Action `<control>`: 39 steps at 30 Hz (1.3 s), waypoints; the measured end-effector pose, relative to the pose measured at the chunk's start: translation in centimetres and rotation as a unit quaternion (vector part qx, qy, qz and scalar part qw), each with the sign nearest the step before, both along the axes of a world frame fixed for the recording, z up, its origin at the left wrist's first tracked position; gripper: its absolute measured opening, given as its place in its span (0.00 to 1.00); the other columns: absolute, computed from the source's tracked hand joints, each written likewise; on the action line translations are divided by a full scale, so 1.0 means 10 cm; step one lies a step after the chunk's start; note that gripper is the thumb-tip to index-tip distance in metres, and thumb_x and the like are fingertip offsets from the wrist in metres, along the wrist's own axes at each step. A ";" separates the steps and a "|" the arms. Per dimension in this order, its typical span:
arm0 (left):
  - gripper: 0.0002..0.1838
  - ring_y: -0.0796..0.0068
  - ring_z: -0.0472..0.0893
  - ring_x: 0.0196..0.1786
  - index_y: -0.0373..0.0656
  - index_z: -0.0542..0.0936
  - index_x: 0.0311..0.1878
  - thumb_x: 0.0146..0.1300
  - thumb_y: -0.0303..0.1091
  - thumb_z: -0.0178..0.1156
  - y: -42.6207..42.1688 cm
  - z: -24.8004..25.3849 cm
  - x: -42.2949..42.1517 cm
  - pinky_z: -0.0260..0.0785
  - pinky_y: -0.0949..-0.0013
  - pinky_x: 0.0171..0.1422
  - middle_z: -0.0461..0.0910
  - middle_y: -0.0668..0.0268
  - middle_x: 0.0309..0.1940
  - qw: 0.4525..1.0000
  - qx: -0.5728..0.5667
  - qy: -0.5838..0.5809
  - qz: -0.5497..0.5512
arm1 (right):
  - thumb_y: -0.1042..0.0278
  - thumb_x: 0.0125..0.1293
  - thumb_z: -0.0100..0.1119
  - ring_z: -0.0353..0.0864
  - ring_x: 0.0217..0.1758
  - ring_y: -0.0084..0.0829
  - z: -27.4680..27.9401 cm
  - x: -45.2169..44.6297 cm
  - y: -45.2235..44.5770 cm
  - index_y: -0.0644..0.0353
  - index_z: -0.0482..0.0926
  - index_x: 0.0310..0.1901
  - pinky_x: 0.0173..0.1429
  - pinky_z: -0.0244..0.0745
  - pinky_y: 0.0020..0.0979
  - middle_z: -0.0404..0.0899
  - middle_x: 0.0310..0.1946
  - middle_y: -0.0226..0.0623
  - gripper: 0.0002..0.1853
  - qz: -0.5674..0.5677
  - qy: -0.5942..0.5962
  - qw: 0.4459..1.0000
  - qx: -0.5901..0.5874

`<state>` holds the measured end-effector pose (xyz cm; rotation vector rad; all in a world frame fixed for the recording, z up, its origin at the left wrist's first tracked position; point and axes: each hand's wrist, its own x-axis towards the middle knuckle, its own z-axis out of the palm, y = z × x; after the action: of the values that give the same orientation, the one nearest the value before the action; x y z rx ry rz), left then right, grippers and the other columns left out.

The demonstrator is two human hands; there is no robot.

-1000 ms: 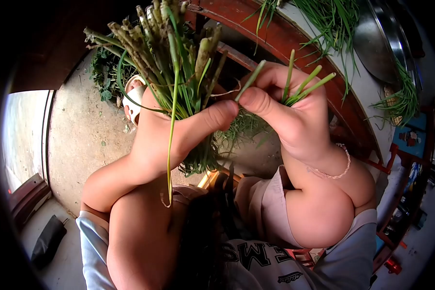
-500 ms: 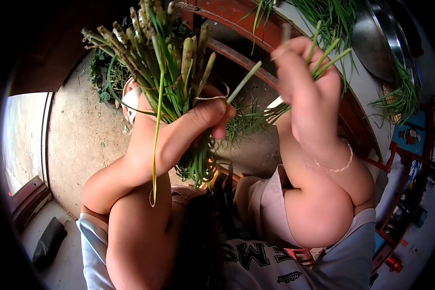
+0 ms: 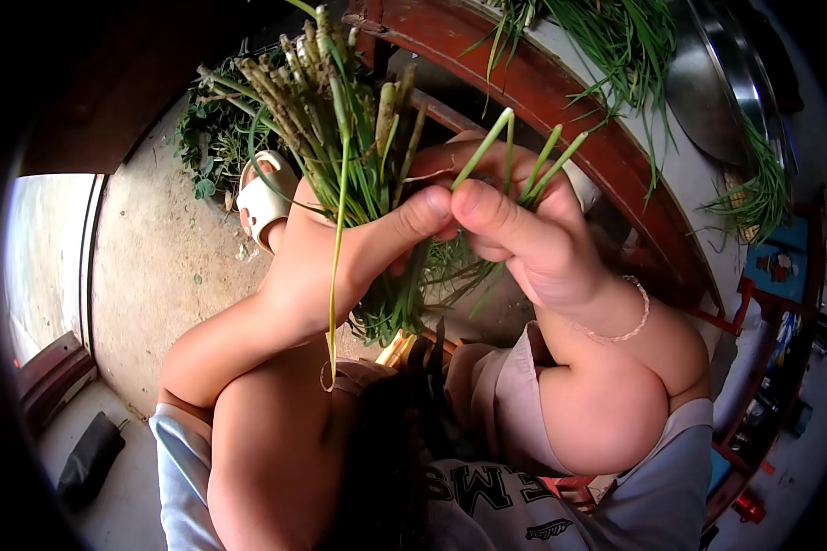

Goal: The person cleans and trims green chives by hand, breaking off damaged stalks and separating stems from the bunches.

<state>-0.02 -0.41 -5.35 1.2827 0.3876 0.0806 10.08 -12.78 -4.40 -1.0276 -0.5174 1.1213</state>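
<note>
My left hand (image 3: 340,248) is wrapped round a thick bundle of chives (image 3: 326,138), their brown, soiled root ends pointing up. The green leaves hang below the fist. Against it, my right hand (image 3: 547,243) is closed on a few chive stalks (image 3: 544,165) with pale, clean ends. A single pale chive stalk (image 3: 485,147) stands between the two thumbs, pinched by the right thumb. One long yellowish leaf (image 3: 338,266) droops over my left wrist. The right fingertips are partly hidden behind the stalks.
On the red-edged table (image 3: 570,78) lie a heap of chives (image 3: 620,46), a metal basin (image 3: 712,87) and a smaller clump of chives (image 3: 758,188). Leafy greens (image 3: 198,147) are on the floor beside a white sandal (image 3: 268,193).
My right hand has come left and down, from beside the table edge to the left hand, and its thumb now pinches the single stalk. The bundle has shifted slightly right.
</note>
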 end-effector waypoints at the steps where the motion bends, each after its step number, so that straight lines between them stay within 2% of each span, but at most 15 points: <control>1: 0.12 0.86 0.67 0.20 0.37 0.74 0.39 0.55 0.35 0.58 0.00 -0.01 0.00 0.58 0.82 0.21 0.72 0.71 0.20 1.000 0.004 0.008 0.001 | 0.71 0.58 0.53 0.75 0.31 0.22 0.00 -0.02 0.01 0.66 0.73 0.40 0.38 0.71 0.22 0.76 0.29 0.34 0.10 -0.006 0.021 1.000 0.005; 6: 0.11 0.87 0.67 0.19 0.38 0.74 0.38 0.54 0.33 0.59 -0.02 -0.04 0.02 0.59 0.82 0.20 0.72 0.72 0.19 1.000 -0.005 -0.002 0.024 | 0.66 0.61 0.50 0.73 0.27 0.19 0.02 -0.09 0.05 0.63 0.73 0.34 0.31 0.69 0.19 0.74 0.26 0.31 0.08 -0.019 0.061 0.998 0.011; 9: 0.11 0.87 0.67 0.19 0.39 0.75 0.39 0.53 0.32 0.60 -0.03 -0.05 0.04 0.60 0.82 0.20 0.74 0.72 0.21 0.993 -0.079 -0.089 0.024 | 0.60 0.64 0.44 0.65 0.21 0.15 0.01 -0.07 0.04 0.60 0.72 0.30 0.24 0.59 0.16 0.70 0.23 0.27 0.13 -0.054 0.008 0.997 -0.060; 11: 0.11 0.87 0.68 0.20 0.38 0.75 0.39 0.54 0.32 0.59 0.02 -0.05 0.03 0.61 0.82 0.22 0.76 0.69 0.24 1.000 -0.025 -0.003 0.004 | 0.56 0.65 0.39 0.59 0.20 0.14 0.03 -0.03 0.06 0.58 0.71 0.29 0.23 0.52 0.17 0.68 0.23 0.25 0.16 -0.117 -0.065 0.986 -0.099; 13: 0.09 0.86 0.68 0.19 0.37 0.75 0.35 0.54 0.33 0.58 0.05 -0.08 0.03 0.59 0.82 0.22 0.75 0.70 0.21 0.998 -0.058 0.017 0.036 | 0.59 0.65 0.38 0.65 0.31 0.19 -0.08 0.11 0.08 0.57 0.70 0.30 0.38 0.60 0.22 0.70 0.31 0.28 0.14 -0.169 -0.006 0.986 -0.004; 16: 0.12 0.84 0.65 0.21 0.36 0.74 0.34 0.55 0.37 0.55 0.16 -0.11 -0.01 0.56 0.81 0.25 0.69 0.71 0.20 0.987 -0.092 0.043 0.127 | 0.61 0.65 0.38 0.70 0.46 0.29 -0.02 0.29 -0.02 0.57 0.68 0.33 0.54 0.62 0.32 0.73 0.37 0.37 0.11 -0.159 0.109 0.980 0.060; 19: 0.10 0.86 0.60 0.20 0.38 0.72 0.34 0.56 0.36 0.54 0.44 -0.27 -0.04 0.53 0.82 0.24 0.60 0.76 0.17 0.954 -0.239 -0.049 0.173 | 0.64 0.66 0.36 0.67 0.50 0.31 0.03 0.42 -0.10 0.57 0.64 0.30 0.60 0.58 0.38 0.70 0.39 0.35 0.10 -0.126 0.091 0.980 0.120; 20: 0.10 0.86 0.59 0.20 0.39 0.72 0.35 0.57 0.36 0.53 0.59 -0.33 -0.08 0.52 0.82 0.24 0.59 0.76 0.17 0.952 -0.239 -0.076 0.177 | 0.66 0.66 0.35 0.69 0.45 0.29 0.10 0.40 -0.10 0.58 0.63 0.30 0.61 0.57 0.39 0.69 0.33 0.32 0.09 -0.148 0.101 0.977 0.118; 21: 0.09 0.87 0.59 0.20 0.39 0.72 0.35 0.57 0.36 0.53 0.69 -0.38 -0.11 0.52 0.82 0.24 0.59 0.77 0.17 0.948 -0.240 -0.104 0.180 | 0.66 0.66 0.35 0.69 0.45 0.29 0.12 0.43 -0.13 0.58 0.63 0.30 0.61 0.57 0.39 0.69 0.33 0.32 0.09 -0.149 0.100 0.977 0.118; 22: 0.08 0.88 0.58 0.19 0.39 0.72 0.36 0.58 0.34 0.52 0.72 -0.31 -0.11 0.51 0.83 0.23 0.58 0.78 0.16 0.945 -0.207 -0.102 0.230 | 0.67 0.66 0.35 0.68 0.39 0.26 0.14 0.47 -0.17 0.58 0.63 0.30 0.59 0.59 0.36 0.66 0.28 0.30 0.08 -0.142 0.127 0.972 0.140; 23: 0.07 0.87 0.58 0.19 0.39 0.72 0.35 0.59 0.33 0.51 0.80 -0.31 -0.15 0.50 0.82 0.23 0.57 0.78 0.16 0.931 -0.257 -0.137 0.223 | 0.68 0.65 0.35 0.67 0.34 0.23 0.16 0.50 -0.19 0.58 0.62 0.29 0.56 0.61 0.33 0.63 0.24 0.28 0.08 -0.134 0.154 0.966 0.161; 24: 0.07 0.87 0.57 0.19 0.39 0.72 0.35 0.59 0.32 0.50 0.86 -0.30 -0.18 0.50 0.82 0.23 0.57 0.77 0.16 0.927 -0.253 -0.158 0.228 | 0.69 0.65 0.35 0.59 0.23 0.19 0.22 0.49 -0.18 0.58 0.61 0.28 0.45 0.63 0.25 0.56 0.19 0.25 0.08 -0.167 0.211 0.948 0.171; 27: 0.06 0.86 0.57 0.18 0.38 0.72 0.34 0.60 0.30 0.48 1.01 -0.31 -0.27 0.52 0.81 0.26 0.57 0.76 0.15 0.899 -0.297 -0.226 0.228 | 0.68 0.65 0.35 0.54 0.20 0.18 0.24 0.63 -0.29 0.58 0.61 0.28 0.36 0.59 0.21 0.52 0.16 0.25 0.09 -0.160 0.219 0.938 0.218; 32: 0.06 0.85 0.57 0.18 0.37 0.72 0.33 0.60 0.29 0.48 1.13 -0.35 -0.33 0.54 0.81 0.27 0.58 0.75 0.14 0.888 -0.312 -0.227 0.250 | 0.66 0.65 0.36 0.50 0.17 0.18 0.32 0.69 -0.44 0.59 0.64 0.28 0.22 0.54 0.17 0.51 0.16 0.25 0.10 -0.192 0.236 0.925 0.226; 39: 0.06 0.85 0.57 0.18 0.37 0.71 0.32 0.60 0.29 0.48 0.92 -0.33 -0.21 0.52 0.81 0.26 0.57 0.76 0.15 0.894 -0.363 -0.199 0.173 | 0.61 0.66 0.33 0.47 0.15 0.16 0.30 0.72 -0.48 0.58 0.66 0.32 0.19 0.47 0.18 0.52 0.15 0.24 0.13 -0.178 0.237 0.928 0.226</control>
<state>-2.11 8.76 -8.68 0.4244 0.2464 0.4520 17.30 -17.62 -1.38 -0.3991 -0.1711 0.8271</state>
